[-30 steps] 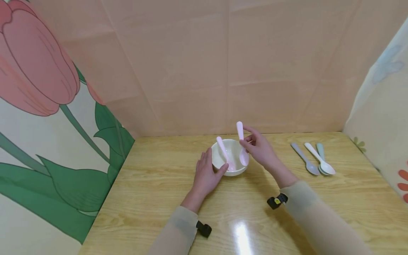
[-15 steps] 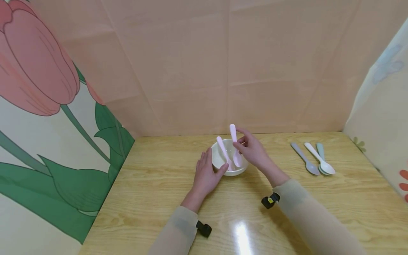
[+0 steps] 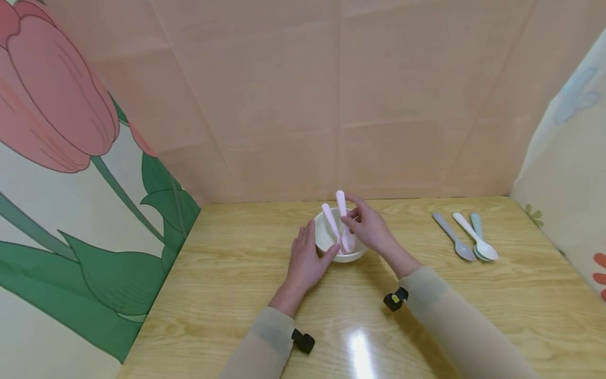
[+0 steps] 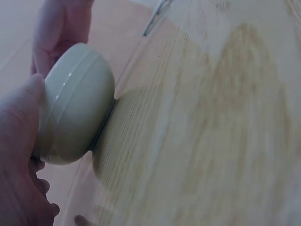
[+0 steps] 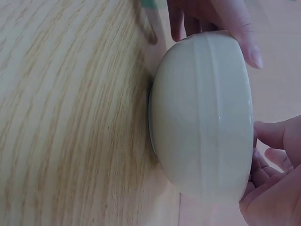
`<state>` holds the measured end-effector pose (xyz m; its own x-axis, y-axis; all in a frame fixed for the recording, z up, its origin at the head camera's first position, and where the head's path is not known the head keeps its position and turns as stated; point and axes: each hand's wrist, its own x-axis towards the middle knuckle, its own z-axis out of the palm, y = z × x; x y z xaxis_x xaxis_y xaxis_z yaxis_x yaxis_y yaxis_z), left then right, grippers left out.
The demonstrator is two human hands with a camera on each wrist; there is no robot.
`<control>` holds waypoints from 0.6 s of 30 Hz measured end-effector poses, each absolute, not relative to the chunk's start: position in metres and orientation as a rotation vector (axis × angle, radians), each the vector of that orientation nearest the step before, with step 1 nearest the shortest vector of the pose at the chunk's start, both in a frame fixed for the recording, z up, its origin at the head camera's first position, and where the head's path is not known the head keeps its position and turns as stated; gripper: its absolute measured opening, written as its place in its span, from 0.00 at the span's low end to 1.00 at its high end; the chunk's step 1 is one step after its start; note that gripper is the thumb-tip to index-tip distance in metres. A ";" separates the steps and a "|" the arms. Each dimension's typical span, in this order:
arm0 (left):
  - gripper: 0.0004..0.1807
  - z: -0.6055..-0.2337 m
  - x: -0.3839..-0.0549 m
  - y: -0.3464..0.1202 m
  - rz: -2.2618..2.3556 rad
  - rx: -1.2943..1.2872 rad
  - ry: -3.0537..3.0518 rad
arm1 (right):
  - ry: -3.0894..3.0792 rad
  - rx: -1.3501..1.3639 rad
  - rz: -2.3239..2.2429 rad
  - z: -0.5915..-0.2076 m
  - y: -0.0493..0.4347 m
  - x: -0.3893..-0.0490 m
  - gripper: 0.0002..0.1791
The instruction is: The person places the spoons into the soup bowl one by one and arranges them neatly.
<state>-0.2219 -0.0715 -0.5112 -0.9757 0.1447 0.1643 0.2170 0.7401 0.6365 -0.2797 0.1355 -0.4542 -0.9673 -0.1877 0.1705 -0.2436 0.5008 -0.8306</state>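
A white bowl (image 3: 324, 238) stands upright on the wooden table. My left hand (image 3: 305, 261) holds its left side, thumb at the near rim and fingers along the outer wall. One pink spoon (image 3: 329, 215) leans inside the bowl, its handle over the far rim. My right hand (image 3: 371, 227) pinches a second pink spoon (image 3: 341, 201) by the handle, with the spoon's head down in the bowl close to the first. Both wrist views show the outer wall of the bowl (image 5: 202, 113) between the hands; the spoons are hidden there.
To the right on the table (image 3: 227, 284) lie a grey-purple spoon (image 3: 452, 235), a white spoon (image 3: 473, 234) and a green one (image 3: 476, 222) partly under the white. A pinkish backdrop (image 3: 265, 131) rises behind the table's far edge.
My right hand has moved left and slightly lower with its pink spoon, from the bowl's right side to beside the other spoon. The left hand and bowl have stayed put.
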 end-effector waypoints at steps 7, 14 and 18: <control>0.59 -0.513 -0.222 -0.072 -1.044 -0.308 -2.827 | -2.751 0.358 1.415 -0.455 0.134 -0.281 0.37; 0.59 -0.512 -0.222 -0.072 -1.043 -0.301 -2.826 | -2.836 0.350 1.334 -0.454 0.130 -0.281 0.38; 0.59 -0.512 -0.222 -0.072 -1.045 -0.304 -2.820 | -2.858 0.349 1.320 -0.455 0.129 -0.283 0.38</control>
<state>-0.2221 -0.0717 -0.5116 -0.9728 0.1463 0.1795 0.2279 0.7415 0.6310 -0.2826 0.1293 -0.4547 -0.9753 -0.2097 0.0687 -0.1883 0.6285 -0.7547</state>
